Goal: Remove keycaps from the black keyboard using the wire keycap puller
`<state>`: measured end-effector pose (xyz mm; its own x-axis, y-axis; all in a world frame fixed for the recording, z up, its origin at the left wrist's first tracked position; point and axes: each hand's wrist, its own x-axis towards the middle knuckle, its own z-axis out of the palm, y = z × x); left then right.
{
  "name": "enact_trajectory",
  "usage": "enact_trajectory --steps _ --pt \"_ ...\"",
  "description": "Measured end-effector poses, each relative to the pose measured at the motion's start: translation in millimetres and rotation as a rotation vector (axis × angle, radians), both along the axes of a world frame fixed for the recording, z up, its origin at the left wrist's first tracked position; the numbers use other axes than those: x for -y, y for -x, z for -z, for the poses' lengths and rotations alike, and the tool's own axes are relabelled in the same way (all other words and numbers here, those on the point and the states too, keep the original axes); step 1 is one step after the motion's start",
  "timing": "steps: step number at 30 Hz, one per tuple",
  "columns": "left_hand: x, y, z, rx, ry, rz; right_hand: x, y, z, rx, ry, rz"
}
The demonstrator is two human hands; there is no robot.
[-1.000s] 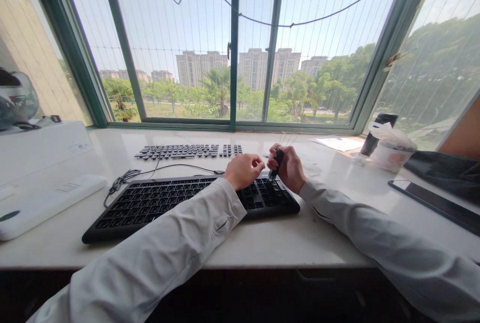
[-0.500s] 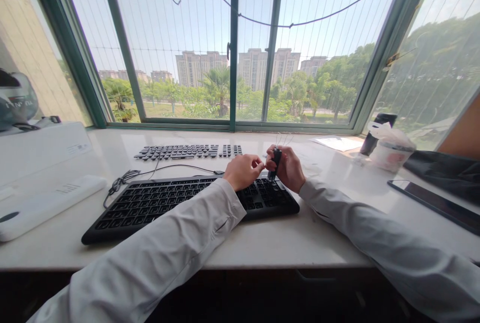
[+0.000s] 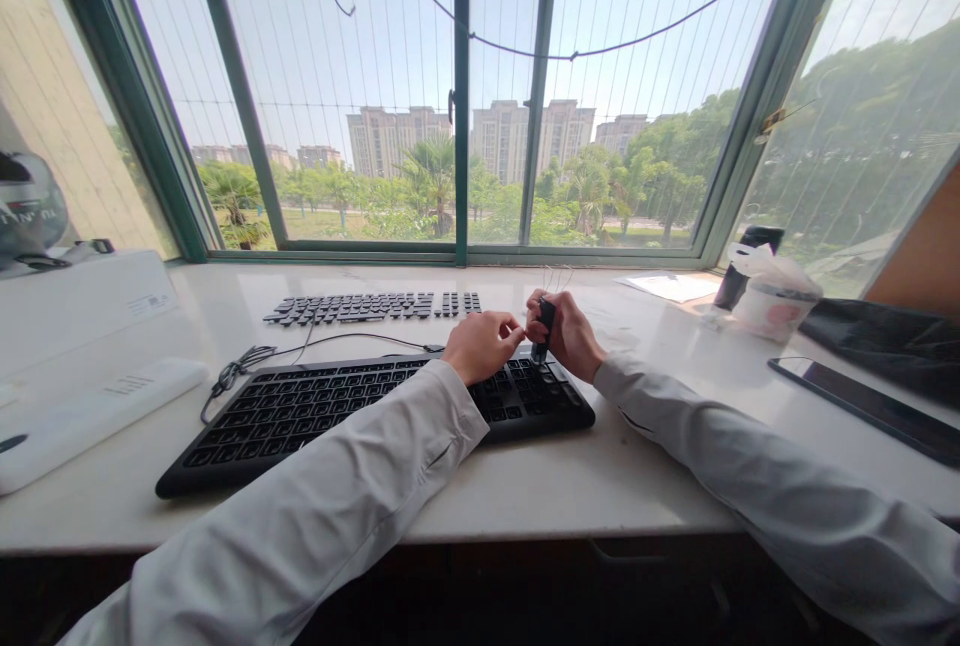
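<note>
A black keyboard (image 3: pixel 292 416) with its keycaps off lies across the counter, exposing the key sockets. My right hand (image 3: pixel 574 334) is closed around a black keycap puller (image 3: pixel 545 321) held upright over the keyboard's right part. Thin wires stick up from the tool's top, and its lower end meets the key sockets. Just left of it, my left hand (image 3: pixel 477 346) hovers over the keyboard with curled fingers, thumb and forefinger close together. Whatever they may pinch is too small to make out. Behind the keyboard, loose black keycaps (image 3: pixel 352 308) lie in rows.
A coiled black cable (image 3: pixel 229 371) lies behind the keyboard's left end. White boxy objects (image 3: pixel 97 416) stand at the left. To the right are a phone (image 3: pixel 862 406), a bagged tub (image 3: pixel 776 301), a black bag (image 3: pixel 892 341) and papers (image 3: pixel 667 286). A window (image 3: pixel 462 126) bounds the back.
The view has shifted slightly. The right hand and the keycap puller keep nearly the same place over the keyboard's right part. My left hand stays beside it.
</note>
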<state>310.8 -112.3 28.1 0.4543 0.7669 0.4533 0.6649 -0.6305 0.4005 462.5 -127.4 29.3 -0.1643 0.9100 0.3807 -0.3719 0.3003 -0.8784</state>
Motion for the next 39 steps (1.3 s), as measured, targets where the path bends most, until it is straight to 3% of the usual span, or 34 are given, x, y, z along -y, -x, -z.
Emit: enact_trajectory --steps 39 --pt "-0.1 0.8 1.2 0.012 -0.004 0.006 1.0 -6.3 -3.7 -0.064 -0.025 -0.018"
